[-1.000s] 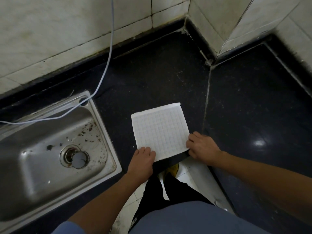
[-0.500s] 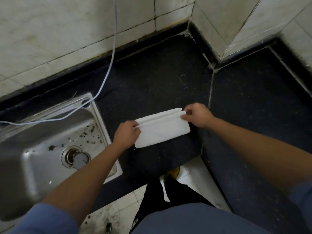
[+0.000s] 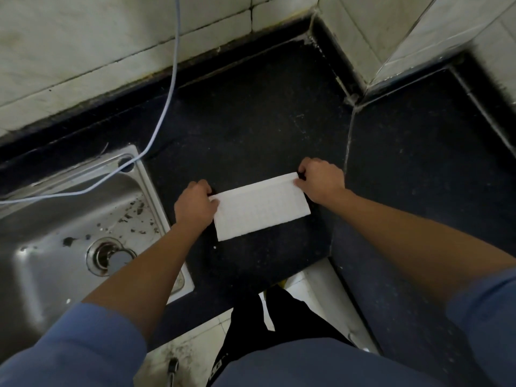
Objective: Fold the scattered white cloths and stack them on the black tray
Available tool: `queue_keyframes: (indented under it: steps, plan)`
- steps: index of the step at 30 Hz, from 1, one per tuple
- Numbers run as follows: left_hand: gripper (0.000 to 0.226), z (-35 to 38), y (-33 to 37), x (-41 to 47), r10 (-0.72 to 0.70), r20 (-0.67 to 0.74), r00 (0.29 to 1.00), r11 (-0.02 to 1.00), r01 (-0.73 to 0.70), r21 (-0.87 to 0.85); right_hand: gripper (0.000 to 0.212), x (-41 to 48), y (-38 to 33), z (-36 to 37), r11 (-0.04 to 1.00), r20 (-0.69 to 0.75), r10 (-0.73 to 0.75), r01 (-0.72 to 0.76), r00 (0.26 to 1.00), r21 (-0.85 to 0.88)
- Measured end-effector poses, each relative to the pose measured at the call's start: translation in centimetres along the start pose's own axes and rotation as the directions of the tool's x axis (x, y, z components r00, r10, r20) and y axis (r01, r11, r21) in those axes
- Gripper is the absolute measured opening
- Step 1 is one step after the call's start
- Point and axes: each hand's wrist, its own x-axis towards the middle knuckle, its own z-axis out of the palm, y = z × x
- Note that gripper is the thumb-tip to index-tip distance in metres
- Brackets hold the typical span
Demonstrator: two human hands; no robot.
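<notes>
A white cloth with a faint grid pattern [image 3: 262,209] lies folded in half as a wide rectangle on the dark countertop [image 3: 251,121]. My left hand [image 3: 195,205] pinches its far left corner. My right hand [image 3: 319,180] pinches its far right corner. The doubled edges lie along the far side, between my hands. No black tray is in view, and I see no other cloths.
A steel sink [image 3: 64,241] with a drain and debris specks sits at the left. A pale cable [image 3: 167,88] runs from the tiled wall [image 3: 97,43] across the sink rim. The counter turns a corner at the right [image 3: 418,163]. Floor tiles and my legs show below.
One second ago the cloth lay open and flat, with my hands at its near corners. I carried the near edge over to the far edge, folding it in half, and my hands now hold there.
</notes>
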Motion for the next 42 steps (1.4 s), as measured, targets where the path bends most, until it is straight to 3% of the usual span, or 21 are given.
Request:
queue_keyframes:
  steps: [3,5,7,12,15,18,21,24,27,29,31,35,38,42]
  plan:
    - [0.02,0.3,0.9,-2.2,0.291,-0.105,0.951,0.955,-0.283,0.086,0.023,-2.5,-1.2,0.9,0.973,-0.055,-0.227,0.228,0.972,0.02]
    - [0.018,1.4,1.6,-4.2,0.404,0.026,0.914,0.907,-0.404,0.118,0.021,-4.3,-2.1,2.3,0.943,0.058,-0.333,0.333,0.941,0.014]
    - [0.014,2.5,1.1,-6.0,0.412,0.148,0.899,0.888,-0.433,0.156,0.02,-5.6,-1.9,3.5,0.939,0.157,-0.341,0.345,0.927,-0.001]
    - [0.006,3.7,-3.6,-7.4,0.346,0.048,0.937,0.932,-0.349,0.1,0.018,-6.8,2.2,3.3,0.985,0.123,-0.172,0.169,0.977,0.036]
    - [0.01,3.5,-4.5,-7.5,0.435,-0.006,0.9,0.888,-0.428,0.168,0.018,-6.7,2.9,2.5,0.995,0.123,-0.104,0.103,0.987,0.02]
    - [0.02,2.8,-3.9,-7.1,0.51,-0.052,0.859,0.846,-0.49,0.21,0.027,-5.5,1.5,1.8,0.998,0.033,-0.018,0.016,0.999,0.054]
    - [0.045,2.3,-2.9,-6.4,0.484,0.092,0.87,0.827,-0.489,0.278,0.044,-4.2,-0.7,1.8,0.995,0.054,0.091,-0.093,0.994,0.032]
    - [0.057,2.2,-2.9,-6.1,0.383,0.223,0.897,0.849,-0.437,0.298,0.041,-3.3,-2.0,1.9,0.962,0.129,0.22,-0.237,0.967,0.135]
    - [0.058,1.9,-2.8,-6.2,0.364,0.246,0.898,0.847,-0.43,0.314,0.025,-2.8,-2.1,1.6,0.802,0.256,0.327,-0.411,0.91,0.434]
    - [0.058,1.6,-2.5,-6.2,0.356,0.26,0.898,0.85,-0.427,0.31,0.019,-2.8,-2.2,1.0,0.595,0.366,0.365,-0.517,0.856,0.616]
    - [0.057,1.4,-2.4,-6.1,0.356,0.249,0.901,0.862,-0.419,0.285,0.027,-3.3,-2.6,0.0,0.417,0.479,0.328,-0.58,0.814,0.7]
    - [0.051,0.7,-3.7,-6.6,0.359,0.177,0.916,0.891,-0.393,0.228,0.03,-4.3,-4.5,-1.7,0.301,0.536,0.207,-0.574,0.819,0.761]
    - [0.046,0.0,-5.2,-7.3,0.356,0.12,0.927,0.91,-0.373,0.182,0.021,-4.9,-6.7,-1.9,0.332,0.447,0.206,-0.492,0.87,0.805]
    - [0.042,-0.8,-7.2,-8.3,0.317,0.049,0.947,0.938,-0.321,0.132,0.026,-5.3,-10.4,-0.5,0.534,0.271,0.17,-0.319,0.948,0.783]
